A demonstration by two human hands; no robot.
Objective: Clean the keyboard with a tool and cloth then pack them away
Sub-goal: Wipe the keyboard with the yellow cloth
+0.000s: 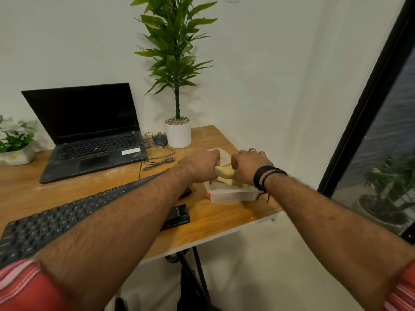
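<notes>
A pale yellow cloth (225,172) is bunched between the two hands above a clear plastic container (231,194) at the right end of the wooden bench (215,223); the left hand (202,166) has its fingers curled round the cloth's left end, and the right hand (249,164) grips its right end, knuckles up; part of the cloth hangs down into the container; a translucent lid (221,154) lies just beyond the hands. The black keyboard (56,221) lies diagonally across the near left of the bench, under the left forearm; a small black box (178,216) sits near its right end, close to the bench's near edge. Farther left an open laptop (89,135) stands with a dark screen; a mouse (160,140) with its coiled cable rests beside a white plant pot (178,133) by the far wall.
</notes>
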